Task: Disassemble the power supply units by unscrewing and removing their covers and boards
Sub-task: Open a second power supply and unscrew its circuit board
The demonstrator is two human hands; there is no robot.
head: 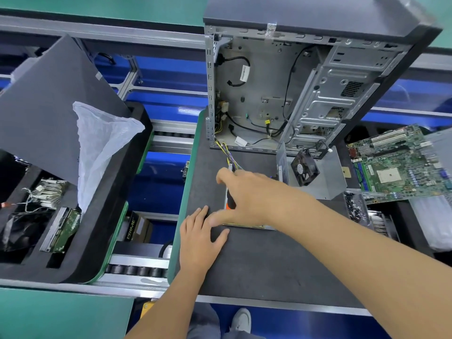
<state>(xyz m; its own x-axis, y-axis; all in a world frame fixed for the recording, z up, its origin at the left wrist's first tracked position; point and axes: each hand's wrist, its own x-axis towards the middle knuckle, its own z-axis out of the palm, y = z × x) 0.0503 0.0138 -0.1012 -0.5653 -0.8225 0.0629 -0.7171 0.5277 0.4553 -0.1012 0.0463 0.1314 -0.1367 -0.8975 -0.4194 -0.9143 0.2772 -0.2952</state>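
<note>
While the left hand (199,234) lies flat with straight fingers on the dark worktop (256,265), the right hand (247,194) reaches over the power supply board (247,225) and curls round a screwdriver (230,204) with an orange and black handle. Most of the board is hidden under that hand, so only its near edge shows, just beside the left fingertips. A bunch of thin wires (226,152) runs from the board toward 12 o'clock into the open computer case (281,94), which stands at the far end of the worktop. At 2 o'clock from the hands sits the metal cover (327,177) of the power supply with a black fan (304,168) leaning on it. Farther off at 3 o'clock lies a green motherboard (396,167). At 9 o'clock, well apart, a black foam tray (110,192) holds a hard drive (62,231), a white plastic bag (100,148) and a big grey panel (49,101).
</note>
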